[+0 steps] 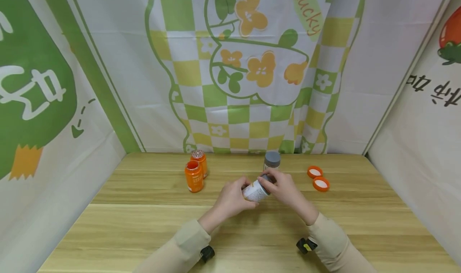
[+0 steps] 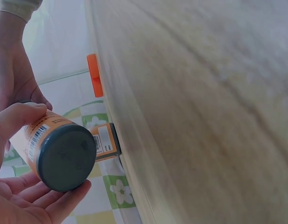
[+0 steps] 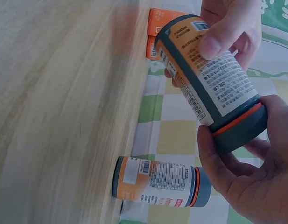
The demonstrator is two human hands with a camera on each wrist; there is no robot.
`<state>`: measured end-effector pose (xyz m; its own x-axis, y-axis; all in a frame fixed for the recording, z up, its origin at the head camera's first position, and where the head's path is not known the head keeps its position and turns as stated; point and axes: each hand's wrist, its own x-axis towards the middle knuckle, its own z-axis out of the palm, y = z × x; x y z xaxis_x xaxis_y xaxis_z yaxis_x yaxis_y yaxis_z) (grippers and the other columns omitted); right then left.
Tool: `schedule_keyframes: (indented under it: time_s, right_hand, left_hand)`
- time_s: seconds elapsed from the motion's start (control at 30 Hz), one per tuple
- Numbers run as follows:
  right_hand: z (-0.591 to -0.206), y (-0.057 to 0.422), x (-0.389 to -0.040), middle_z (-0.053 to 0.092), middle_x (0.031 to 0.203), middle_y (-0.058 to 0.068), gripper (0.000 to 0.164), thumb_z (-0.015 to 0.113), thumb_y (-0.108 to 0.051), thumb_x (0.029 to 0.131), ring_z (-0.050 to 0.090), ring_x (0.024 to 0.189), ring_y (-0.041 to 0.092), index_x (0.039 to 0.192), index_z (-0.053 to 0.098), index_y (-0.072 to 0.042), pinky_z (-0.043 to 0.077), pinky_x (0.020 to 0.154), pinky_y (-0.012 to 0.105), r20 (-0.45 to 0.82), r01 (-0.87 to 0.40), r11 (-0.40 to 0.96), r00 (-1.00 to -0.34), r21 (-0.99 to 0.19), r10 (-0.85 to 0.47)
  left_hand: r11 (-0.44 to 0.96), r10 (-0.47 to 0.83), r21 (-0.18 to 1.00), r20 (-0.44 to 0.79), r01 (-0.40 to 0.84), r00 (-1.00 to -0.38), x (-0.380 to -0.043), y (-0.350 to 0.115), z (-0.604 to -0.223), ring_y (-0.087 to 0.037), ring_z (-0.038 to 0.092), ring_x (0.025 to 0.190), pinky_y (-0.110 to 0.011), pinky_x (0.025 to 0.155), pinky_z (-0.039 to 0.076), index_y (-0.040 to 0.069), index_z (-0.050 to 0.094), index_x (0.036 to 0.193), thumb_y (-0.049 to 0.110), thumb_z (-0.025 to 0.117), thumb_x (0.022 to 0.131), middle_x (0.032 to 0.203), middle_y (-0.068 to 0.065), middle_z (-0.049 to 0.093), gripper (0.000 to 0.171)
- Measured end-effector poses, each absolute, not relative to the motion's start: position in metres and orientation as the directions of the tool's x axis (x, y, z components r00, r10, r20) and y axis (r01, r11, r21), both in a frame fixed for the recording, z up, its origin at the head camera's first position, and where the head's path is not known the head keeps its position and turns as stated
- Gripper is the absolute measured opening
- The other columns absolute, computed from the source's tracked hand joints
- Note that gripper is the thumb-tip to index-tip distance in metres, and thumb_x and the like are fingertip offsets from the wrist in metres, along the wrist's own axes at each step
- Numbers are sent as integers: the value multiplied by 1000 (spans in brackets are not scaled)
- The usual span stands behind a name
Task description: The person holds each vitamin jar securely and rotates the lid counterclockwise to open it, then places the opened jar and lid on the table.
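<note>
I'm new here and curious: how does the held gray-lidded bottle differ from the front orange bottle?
The gray-lidded bottle tilts between the left hand and right hand; the front orange bottle stands upright on the table. The gray-lidded bottle has its lid on; the orange bottle has none. Both bear printing.

Wood-grain tbl [image 1: 108, 225], grn/yel chkd cloth bkdrop [image 1: 248, 91] behind

Wooden table [image 1: 255, 241] with orange bottles [image 1: 194, 181], orange lids [image 1: 321, 183], grey-capped bottle [image 1: 272, 159].
</note>
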<state>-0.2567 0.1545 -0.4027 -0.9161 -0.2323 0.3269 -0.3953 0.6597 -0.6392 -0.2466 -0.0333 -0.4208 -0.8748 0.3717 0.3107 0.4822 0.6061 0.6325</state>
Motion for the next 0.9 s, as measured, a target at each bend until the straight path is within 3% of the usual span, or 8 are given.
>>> schedule_keyframes:
  time_s: [0.47, 0.67, 0.9]
  right_hand:
    - [-407, 162, -259, 69, 79, 5, 11, 61, -23, 92, 60, 66, 9, 92, 65, -13, 47, 54, 20, 478, -545, 674, -822, -499, -310]
    - [-409, 164, -259, 68, 79, 5, 12, 60, -23, 93, 59, 65, 7, 93, 65, -13, 46, 54, 19, 491, -552, 673, -815, -493, -308]
    - [-409, 166, -258, 66, 77, 5, 14, 58, -22, 93, 55, 61, 5, 95, 64, -10, 44, 51, 18, 513, -574, 681, -794, -455, -326]
  left_hand:
    - [540, 395, 700, 280, 468, -875, -249, -33, -423, -12, 62, 79, -24, 66, 49, 13, 63, 100, 27, 85, 65, 94, -1, 69, 43]
    - [524, 398, 714, 277, 464, -875, -249, -32, -423, -15, 63, 80, -23, 65, 49, 14, 64, 101, 28, 85, 65, 95, -2, 70, 44]
    - [529, 397, 703, 290, 475, -871, -249, -32, -423, -10, 61, 76, -22, 63, 48, 15, 65, 100, 29, 84, 65, 92, 1, 69, 43]
